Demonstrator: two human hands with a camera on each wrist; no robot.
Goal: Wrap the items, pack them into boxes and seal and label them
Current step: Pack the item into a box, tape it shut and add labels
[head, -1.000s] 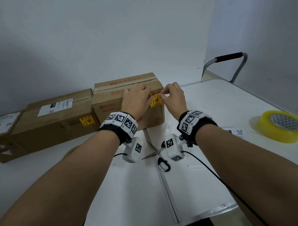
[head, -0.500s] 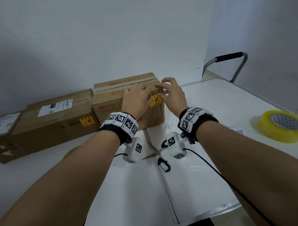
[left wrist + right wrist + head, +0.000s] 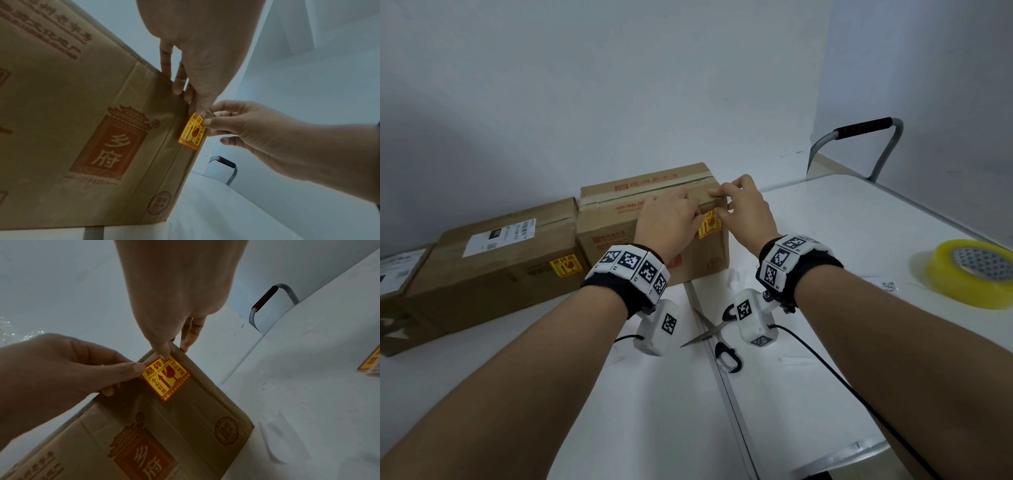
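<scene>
A taped cardboard box [image 3: 619,219] with red print stands at the middle of the white table. A yellow fragile sticker [image 3: 709,228] lies flat on its front face, near the upper right corner. My left hand [image 3: 667,219] rests on the box front with fingers over the top edge. Its thumb presses the left edge of the sticker [image 3: 166,379]. My right hand [image 3: 746,209] is at the box's top right corner, fingers on the top edge. In the right wrist view, the right hand's [image 3: 174,288] thumb presses the sticker's top edge.
A longer sealed box [image 3: 493,267] with a white label and yellow sticker stands left of it, a third box [image 3: 397,274] at the far left. Scissors [image 3: 709,337] lie open under my wrists. A yellow tape roll [image 3: 969,274] sits right; a cart handle [image 3: 859,126] stands behind.
The right hand held the sticker's right corner a second ago, then let it go and moved up to the box's top corner. The sticker now lies flat. The left hand stayed.
</scene>
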